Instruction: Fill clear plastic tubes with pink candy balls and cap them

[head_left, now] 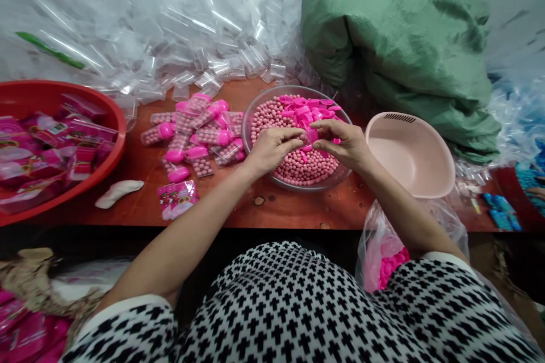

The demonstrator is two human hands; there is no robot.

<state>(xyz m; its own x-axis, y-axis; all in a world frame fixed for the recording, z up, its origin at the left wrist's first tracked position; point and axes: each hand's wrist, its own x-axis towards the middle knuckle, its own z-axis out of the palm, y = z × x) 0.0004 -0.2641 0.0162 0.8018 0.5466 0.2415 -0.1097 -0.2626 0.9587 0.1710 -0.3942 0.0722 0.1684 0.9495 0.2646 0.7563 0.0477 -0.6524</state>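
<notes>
Over a clear bowl, my left hand is closed in a pinch on a small clear tube, mostly hidden by the fingers. Facing it, my right hand has thumb and fingers closed around a bright pink plastic cap, close to the tube's end. Pink beads fill the bowl below both hands. A heap of bright pink plastic pieces lies on the beads at the far side. Left of the bowl, capped tubes of beads are piled on the table.
A red basin of pink packets stands at left, near a white object and a printed card. Clear tubes heap behind. At right are a pale pink basin, a green sack and a plastic bag.
</notes>
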